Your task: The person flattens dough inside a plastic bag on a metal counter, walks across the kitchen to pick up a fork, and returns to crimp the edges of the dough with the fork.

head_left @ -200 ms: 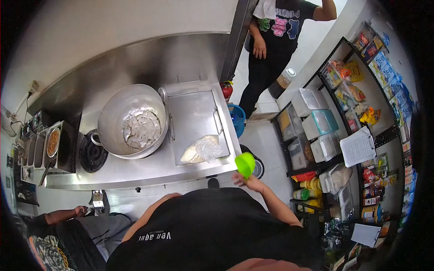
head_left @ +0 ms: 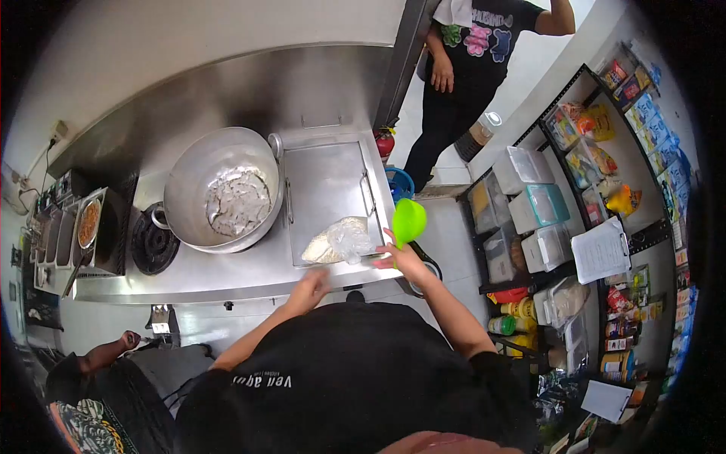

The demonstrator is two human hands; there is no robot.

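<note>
My right hand (head_left: 404, 262) is closed round the handle of a bright green plastic scoop (head_left: 409, 220), its cup raised at the counter's right corner. A clear plastic bag (head_left: 352, 238) of pale, off-white contents lies on the metal lid or tray (head_left: 324, 181) just left of that hand. My left hand (head_left: 308, 292) is at the counter's front edge, just below the bag; motion smears its fingers, and I see nothing in it. A big metal pot (head_left: 184, 181) with shiny liquid at its bottom stands farther left.
A black burner (head_left: 153, 242) lies left of the pot, beside metal food pans (head_left: 68, 227). Another person (head_left: 469, 83) stands in the doorway, and one (head_left: 98, 401) is at lower left. Shelves with plastic bins (head_left: 541, 204) line the right side.
My left hand has come up from beside my body to the counter's edge near the bag. My right hand and the green scoop have moved up, closer to the bag.
</note>
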